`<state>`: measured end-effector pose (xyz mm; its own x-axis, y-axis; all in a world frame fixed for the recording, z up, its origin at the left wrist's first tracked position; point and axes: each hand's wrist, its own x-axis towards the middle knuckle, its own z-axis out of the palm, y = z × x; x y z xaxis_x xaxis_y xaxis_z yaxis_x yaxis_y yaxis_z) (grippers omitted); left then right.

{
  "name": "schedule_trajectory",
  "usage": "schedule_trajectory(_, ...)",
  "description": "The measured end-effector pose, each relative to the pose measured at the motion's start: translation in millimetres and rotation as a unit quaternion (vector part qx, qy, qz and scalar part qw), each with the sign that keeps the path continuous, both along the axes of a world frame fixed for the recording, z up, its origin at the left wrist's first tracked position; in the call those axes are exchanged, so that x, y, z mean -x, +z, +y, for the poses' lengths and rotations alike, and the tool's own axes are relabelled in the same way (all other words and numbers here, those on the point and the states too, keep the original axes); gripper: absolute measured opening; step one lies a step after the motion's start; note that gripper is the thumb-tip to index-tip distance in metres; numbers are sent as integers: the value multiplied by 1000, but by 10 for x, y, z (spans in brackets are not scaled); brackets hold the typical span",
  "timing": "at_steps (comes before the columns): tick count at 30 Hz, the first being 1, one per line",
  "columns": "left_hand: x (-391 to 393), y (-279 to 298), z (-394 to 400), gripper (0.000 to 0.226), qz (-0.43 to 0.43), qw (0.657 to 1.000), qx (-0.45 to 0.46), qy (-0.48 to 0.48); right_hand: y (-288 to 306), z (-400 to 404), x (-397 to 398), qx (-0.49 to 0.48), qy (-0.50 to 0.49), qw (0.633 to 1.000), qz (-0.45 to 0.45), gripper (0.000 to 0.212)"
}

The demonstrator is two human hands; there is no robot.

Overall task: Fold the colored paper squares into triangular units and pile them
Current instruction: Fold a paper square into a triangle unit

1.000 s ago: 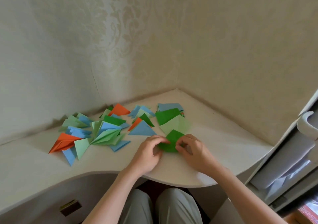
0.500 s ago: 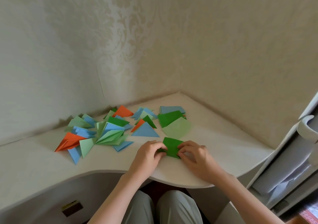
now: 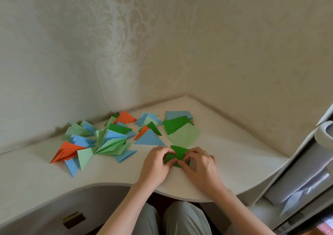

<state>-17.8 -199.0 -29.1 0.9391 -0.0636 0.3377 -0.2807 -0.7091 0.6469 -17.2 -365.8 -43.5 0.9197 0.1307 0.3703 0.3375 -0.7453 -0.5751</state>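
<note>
Orange, blue and green folded units sit in a loose pile point(image 3: 93, 141) at the left of your white desk point(image 3: 36, 173), back toward the wall. An orange unit point(image 3: 65, 152) marks its near-left edge; a light-green fan of units point(image 3: 110, 142) is in the middle. Right of that, a flat blue triangle point(image 3: 149, 138) lies apart from the pile, just beyond your left hand. Your left hand point(image 3: 155, 164) has its fingers curled, pinching the left edge of the dark green paper point(image 3: 177, 155), which lies on the desk between both hands near the front edge. Your right hand point(image 3: 199, 164) pinches that paper's right side, fingertips curled onto it. Behind the hands, the unfolded stack: a light-green sheet point(image 3: 185, 135), a dark green sheet point(image 3: 175, 124), blue squares point(image 3: 177, 114) furthest back.
</note>
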Motion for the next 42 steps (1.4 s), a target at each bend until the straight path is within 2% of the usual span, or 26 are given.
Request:
schedule_trajectory(3,-31,-12,19,23,18,1000,10,4,4,-13,2,-17,-2,1000,5,14)
schedule_trajectory(14,-58,-2,200,22,62,995,76,18,52,-87,-65,-33,44,995,86,37)
schedule_trajectory(18,-21,33,140,20,48,998,27,19,47,-75,-63,-39,39,994,92,36)
schedule_trajectory(23,177,21,-95,19,-41,999,-28,20,61,-70,-44,-46,32,995,84,36)
schedule_trajectory(27,311,-36,-308,32,-39,997,-66,15,94,-76,3,-54,37,995,78,33)
schedule_trajectory(29,324,-36,-336,34,-41,996,-76,20,139,-78,19,-87,39,992,87,33)
schedule_trajectory(32,312,-6,-269,34,-48,993,-102,21,198,-143,28,-135,24,989,62,45)
schedule_trajectory(35,286,40,-110,42,-44,992,-116,14,222,-229,38,-95,42,994,28,64)
schedule_trajectory(38,252,87,62,35,-41,994,-101,-18,255,-207,55,-33,103,993,36,75)
schedule_trajectory(42,218,117,305,30,-8,995,-85,-53,234,-37,41,70,159,984,34,68)
